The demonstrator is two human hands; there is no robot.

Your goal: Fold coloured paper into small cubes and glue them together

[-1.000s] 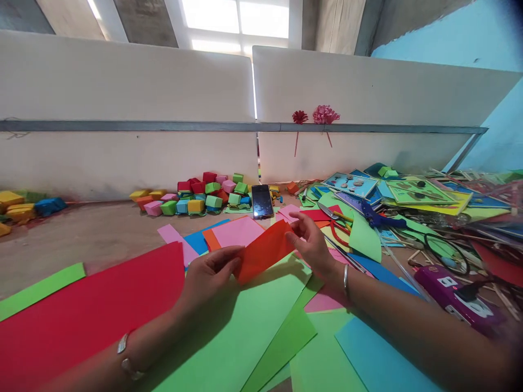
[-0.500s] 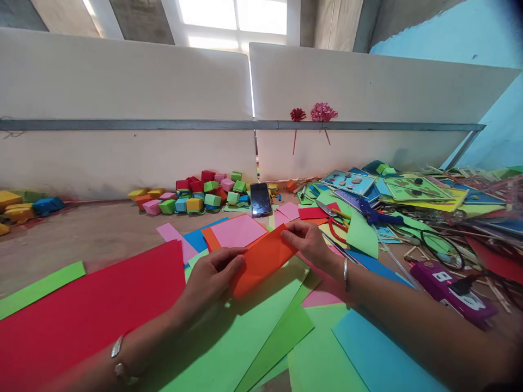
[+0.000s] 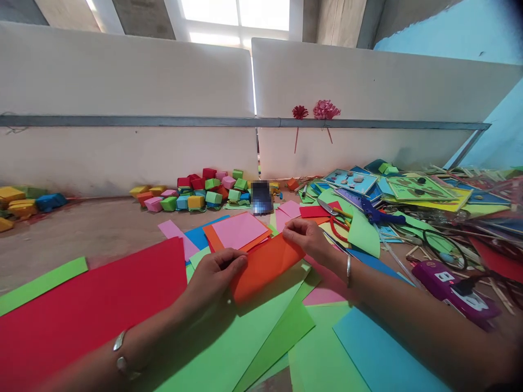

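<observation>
A folded piece of orange paper (image 3: 265, 268) is held up between my two hands, slightly tilted. My left hand (image 3: 218, 272) pinches its left end between thumb and fingers. At the upper right corner, my right hand (image 3: 306, 237) grips the same paper. Below it lie green sheets (image 3: 229, 343), partly shaded by my hands. Just behind are a pink sheet (image 3: 239, 231) on an orange one and a blue sheet (image 3: 204, 234). A large red sheet (image 3: 102, 305) spreads under and beyond my left forearm.
Small colored paper boxes (image 3: 196, 202) are piled by the white board. To the right lie scissors (image 3: 338, 226), a blue glue gun (image 3: 378, 213), a purple power strip (image 3: 453, 288) and decorated cards (image 3: 420, 188). A light blue sheet (image 3: 384, 348) lies near my right forearm.
Both hands keep their grip on the orange paper. Its right end has shifted very slightly right, and its front face shows a little more. The whole view has moved a touch.
</observation>
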